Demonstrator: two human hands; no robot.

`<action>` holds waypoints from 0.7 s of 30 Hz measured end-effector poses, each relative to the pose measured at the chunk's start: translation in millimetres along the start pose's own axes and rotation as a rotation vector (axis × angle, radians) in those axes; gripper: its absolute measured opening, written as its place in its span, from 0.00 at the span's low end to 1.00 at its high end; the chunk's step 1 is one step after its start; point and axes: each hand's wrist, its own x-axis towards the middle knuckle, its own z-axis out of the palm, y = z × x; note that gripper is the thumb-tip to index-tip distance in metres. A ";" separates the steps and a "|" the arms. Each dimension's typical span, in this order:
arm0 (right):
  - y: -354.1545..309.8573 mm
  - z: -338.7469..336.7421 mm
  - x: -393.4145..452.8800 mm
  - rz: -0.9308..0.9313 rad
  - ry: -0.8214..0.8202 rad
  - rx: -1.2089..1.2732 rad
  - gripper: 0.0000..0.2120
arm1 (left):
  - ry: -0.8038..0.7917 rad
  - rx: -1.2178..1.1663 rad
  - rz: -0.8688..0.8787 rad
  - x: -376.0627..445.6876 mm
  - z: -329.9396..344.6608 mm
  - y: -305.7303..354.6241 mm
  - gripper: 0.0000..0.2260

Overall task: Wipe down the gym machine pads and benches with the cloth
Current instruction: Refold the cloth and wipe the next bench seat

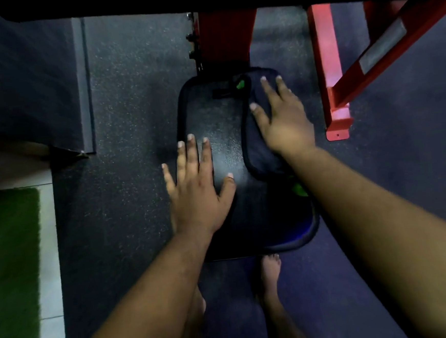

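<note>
On the seat pad [223, 147], my right hand [283, 121] pressed flat on the cloth [261, 149], mid-wipe; my left hand [199, 189] lay open, empty; next stroke needed the unwiped left side

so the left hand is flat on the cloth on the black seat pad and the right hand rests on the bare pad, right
Not quite: the hands are swapped. In the head view the right hand lies flat on the dark cloth, spread over the right side of the black seat pad, and the left hand rests on the bare pad. The rest holds.
</note>
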 end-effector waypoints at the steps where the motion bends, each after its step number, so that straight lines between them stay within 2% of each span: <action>1: 0.7 -1.9 -16.2 -0.034 0.026 -0.038 0.30 | -0.016 0.041 -0.009 1.1 -1.5 3.3 0.35; 3: 6.2 -6.6 -77.0 -0.083 0.056 -0.075 0.30 | -0.043 0.089 -0.020 3.8 -3.9 7.1 0.36; 5: 15.1 -7.3 -139.6 -0.063 -0.010 -0.046 0.30 | -0.056 0.118 -0.022 4.1 -4.2 7.2 0.36; 7: 21.4 -6.5 -155.1 -0.028 -0.053 -0.032 0.31 | -0.074 0.143 -0.025 4.4 -3.3 7.1 0.36; 9: 19.3 -6.3 -116.6 -0.033 -0.069 -0.008 0.30 | -0.080 0.151 -0.031 3.5 -1.6 7.4 0.36; 11: 6.6 -2.3 -51.1 -0.045 -0.018 -0.005 0.30 | -0.080 0.160 -0.035 3.2 -0.7 6.1 0.36; 14: -34.1 -0.3 36.6 -0.004 -0.039 -0.100 0.28 | -0.064 0.158 -0.019 3.5 0.3 5.1 0.36; 17: -55.2 1.6 28.1 -0.184 -0.037 -0.263 0.27 | -0.052 0.120 -0.022 2.7 -0.9 3.8 0.37; 19: -39.1 -0.8 -23.6 -0.355 -0.072 -0.294 0.29 | -0.041 0.045 -0.030 2.2 -3.1 2.2 0.37; 21: -14.7 -3.4 -95.3 -0.447 -0.126 -0.300 0.30 | -0.033 -0.036 -0.013 0.8 -5.6 1.1 0.37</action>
